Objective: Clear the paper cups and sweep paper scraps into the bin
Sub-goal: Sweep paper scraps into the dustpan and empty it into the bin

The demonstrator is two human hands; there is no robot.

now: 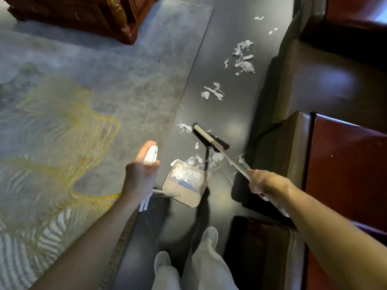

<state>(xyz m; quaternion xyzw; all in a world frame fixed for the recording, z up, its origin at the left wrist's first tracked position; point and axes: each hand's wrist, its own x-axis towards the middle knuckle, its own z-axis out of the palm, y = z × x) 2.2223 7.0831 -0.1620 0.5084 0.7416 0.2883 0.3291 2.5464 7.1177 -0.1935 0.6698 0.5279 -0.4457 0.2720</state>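
Left hand [139,171] fingers [154,164] curl tight round a white handle [151,156], thumb up along its top. The handle runs down through the fist and out below the wrist. A thin metal rod joins it to the dustpan [185,190], just right of the hand. The pan is tilted with its mouth facing away from the person. It holds a heap of white scraps [188,174] above a row of blue comb teeth. Motion blur here, so I cannot tell if the pan touches the floor [226,105].

Right hand [264,184] is clamped on the broom [229,156], fingers wrapped under the metal pole near its lower part. The pole slants up-left to the head [206,136] — pale bar, black bristles — which sits on the floor beyond the pan.

More scraps lie between head and pan mouth, and a small clump is just beside the head's left end. Further loose piles trail away up the dark floor, well apart from the pan.

Grey rug [88,105] with yellow line pattern lies left of the floor strip, its edge running just beside the left hand. Dark red sofa [345,164] stands along the right. Dark wood cabinet [83,15] is at top left. Two feet [210,235] in pale shoes — bottom centre, on the floor.
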